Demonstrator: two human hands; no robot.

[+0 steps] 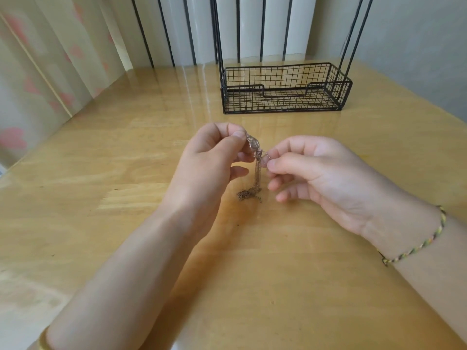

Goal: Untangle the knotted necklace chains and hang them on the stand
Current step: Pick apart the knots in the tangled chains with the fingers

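While the left hand (pixel 214 147) holds the necklace chains (pixel 257 173) up by the shiny pendant (pixel 252 144), its grip is a tight pinch of thumb and finger. The right hand (pixel 310 173) has a small pinch grip too, on a thin bit of chain just beside the pendant. Its other fingers are loosely curled and hold nothing. The chains hang down between the two hands, and their bottom end sits in a little messy pile on the wooden surface (pixel 126 173). The black wire stand (pixel 285 89) waits well behind, and its top is out of view.

If the right hand pulls hard, the knot may get tighter, or a thin link may snap. If a pinch slips, the chains may drop and tangle more. The links are tiny, so the fingers may pull the wrong strand.
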